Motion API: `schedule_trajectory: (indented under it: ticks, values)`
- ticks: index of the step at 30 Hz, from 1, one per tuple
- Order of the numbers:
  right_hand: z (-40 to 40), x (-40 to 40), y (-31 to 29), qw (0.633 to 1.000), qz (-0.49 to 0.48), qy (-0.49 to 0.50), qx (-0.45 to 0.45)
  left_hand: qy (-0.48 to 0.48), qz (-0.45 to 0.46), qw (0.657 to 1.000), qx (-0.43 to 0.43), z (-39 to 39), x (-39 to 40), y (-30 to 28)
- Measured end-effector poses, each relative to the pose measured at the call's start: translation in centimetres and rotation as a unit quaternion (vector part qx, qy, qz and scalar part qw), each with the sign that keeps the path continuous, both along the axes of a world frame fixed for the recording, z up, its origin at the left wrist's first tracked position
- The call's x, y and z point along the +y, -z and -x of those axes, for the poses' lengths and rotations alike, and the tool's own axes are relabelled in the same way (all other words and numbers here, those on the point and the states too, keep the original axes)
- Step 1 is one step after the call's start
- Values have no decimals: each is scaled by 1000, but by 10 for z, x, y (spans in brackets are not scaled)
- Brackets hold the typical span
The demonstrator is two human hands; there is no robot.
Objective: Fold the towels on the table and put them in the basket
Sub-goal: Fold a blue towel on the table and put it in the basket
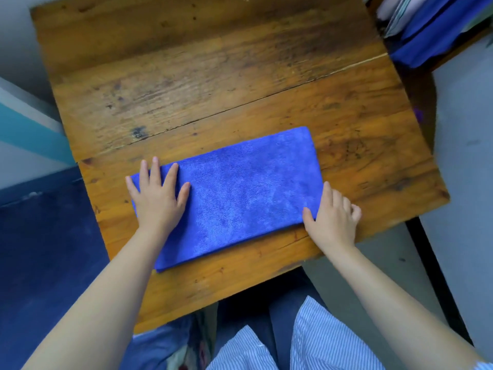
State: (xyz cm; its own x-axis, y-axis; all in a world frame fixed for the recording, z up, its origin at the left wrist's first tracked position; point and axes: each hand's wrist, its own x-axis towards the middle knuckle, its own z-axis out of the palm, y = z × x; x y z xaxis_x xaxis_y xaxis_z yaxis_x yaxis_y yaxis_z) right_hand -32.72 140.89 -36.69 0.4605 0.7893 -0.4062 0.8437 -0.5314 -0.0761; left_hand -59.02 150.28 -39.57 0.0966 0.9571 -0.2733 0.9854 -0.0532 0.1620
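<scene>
Worn brown plank tabletop (213,76) carries one item only: a royal-blue microfibre towel (240,193), folded to a long flat rectangle, lying near the front edge, slightly askew. Judged state: one or more folds done, at least one crosswise fold left, then transfer. No basket identifiable in view; a stack of blue and pale folded cloths (432,25) sits off the far right corner, its container cannot be told. Left hand (157,201) lies flat on the towel's left end, fingers (170,174) spread, pressing. Right hand (333,217) is at the right end, thumb on top, fingers curled at the edge, apparently pinching it. No brand, label or writing readable anywhere.
</scene>
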Motion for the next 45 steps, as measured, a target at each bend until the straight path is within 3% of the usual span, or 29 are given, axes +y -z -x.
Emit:
schedule_trajectory:
  ticks: [4, 12, 20, 26, 29, 34, 39, 45]
  values:
    - [3, -2, -3, 995, 39, 85, 40, 110, -20, 993, -43, -41, 31, -14]
    - [0, 16, -6, 976, 59, 186, 95, 248, 67, 962, -92, -156, 69, -29]
    - [-6, 19, -4, 966, 40, 203, 152, 191, 188, 956, -124, -211, 83, -38]
    - [-25, 16, -12, 966, -17, 172, 192, 205, 254, 932, -157, -226, 101, -67]
    - [-53, 27, -19, 945, -40, 187, 264, 200, 230, 941, -148, -233, 116, -79]
    - [-116, 64, -36, 940, -90, 165, 286, 191, 174, 955, -143, -257, 141, -99]
    - [-171, 110, -62, 981, -124, 22, 146, 262, 76, 960, -66, -284, 167, -115]
    - [-186, 137, -81, 958, -284, -23, 21, 272, -52, 958, -69, -290, 180, -118]
